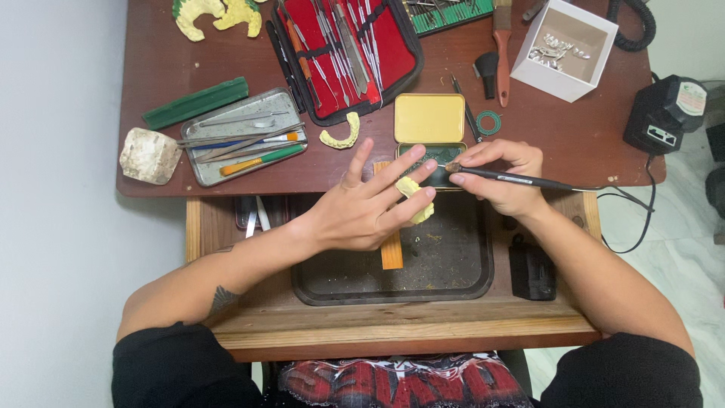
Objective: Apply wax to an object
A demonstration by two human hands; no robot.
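My left hand (362, 208) holds a small pale yellow dental cast (414, 198) between thumb and fingers, the other fingers spread out, above a dark tray (468, 283). My right hand (502, 177) grips a thin black corded tool (529, 180) like a pen; its tip touches near the cast at my left fingertips. An orange wooden peg (392, 249) juts out under my left hand. Just behind the hands lies an open yellow tin (429, 119).
On the brown desk (574, 143): a red case of metal instruments (343, 53), a grey tray of tools (242, 140), a green bar (195, 102), a white stone block (149, 155), yellow casts (215, 15), a yellow arch piece (341, 137), a white box (563, 49), a brush (501, 45), a black power unit (664, 113).
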